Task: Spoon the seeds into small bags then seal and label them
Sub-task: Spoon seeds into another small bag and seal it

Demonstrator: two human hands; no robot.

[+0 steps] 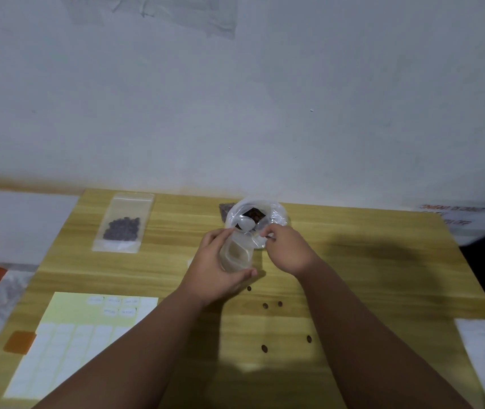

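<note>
A: From the head view, what is going on at the bench (353, 261)?

B: The left hand (216, 268) is cupping a small empty bag (235, 252), its grip curled closed around the lower part and holding the mouth up. The right hand (284, 247) is pinching a white plastic spoon (245, 224) by the handle, grip closed on it, with the bowl sitting at the bag's mouth.

A: And the seeds?

B: The supply is lying in a larger open plastic bag (276, 215) just behind the small bag, touching it as far as I can tell. A filled bag (123, 222) is resting well to the left of the small bag, seeds dark at its lower half; I cannot tell whether it is sealed. Loose seeds (265, 305) are lying scattered nearer the person than the small bag. A label sheet (67, 343) is waiting to the near left of it.

A: So which step is this?

B: I am judging it as spooning: the small bag is looking empty. Whether the spoon is carrying seeds, I cannot tell.

A: What is the next move asking for?

B: Probably keeping the bag's mouth wide and the spoon level over it, since spilling is looking likely. Sealing and labelling are not yet done for this bag.
</note>
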